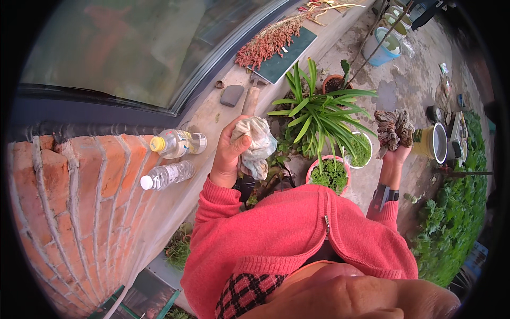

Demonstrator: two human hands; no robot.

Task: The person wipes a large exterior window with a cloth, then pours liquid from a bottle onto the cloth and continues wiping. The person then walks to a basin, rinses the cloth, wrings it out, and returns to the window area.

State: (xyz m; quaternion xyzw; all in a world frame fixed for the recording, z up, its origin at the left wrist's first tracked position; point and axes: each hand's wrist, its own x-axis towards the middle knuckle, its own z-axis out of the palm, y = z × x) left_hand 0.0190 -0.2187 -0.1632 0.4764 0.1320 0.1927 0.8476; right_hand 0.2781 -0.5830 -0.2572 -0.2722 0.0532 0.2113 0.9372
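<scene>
My left hand (229, 155) is closed around a crumpled white and pale blue cloth (257, 143), its thumb lying over the fabric. Just beyond it, a short wooden handle or stick (250, 101) is partly hidden behind the hand. My right hand (396, 154) is raised on the other side and grips a bunched brown and grey patterned cloth (392, 129). Its fingers are mostly hidden by the cloth. Long-leaved green plants (318, 111) stand between the two hands.
Two plastic bottles (171, 143) lie on the ledge beside a brick wall (83, 179). Red seed heads (271, 44) rest on a green board (297, 52) below the window (115, 48). Potted greens (328, 175) and a yellow bucket (424, 142) stand on the concrete.
</scene>
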